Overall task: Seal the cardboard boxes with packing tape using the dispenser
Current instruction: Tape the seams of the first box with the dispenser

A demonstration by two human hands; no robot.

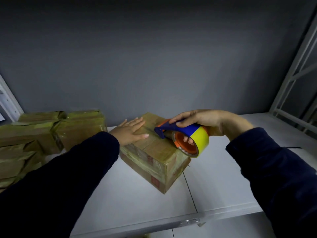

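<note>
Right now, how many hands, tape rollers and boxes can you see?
Hands: 2 (left hand, right hand)
Tape dispenser: 1
Box being taped: 1
Boxes in the left pile: at least 3, too dim to count exactly
Total: at least 7

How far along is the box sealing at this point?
Done: the stacked boxes at left already look taped. In hand: the left hand presses flat on the centre box while the right hand holds the dispenser on its top. Left: finishing this strip; no untaped boxes show.
</note>
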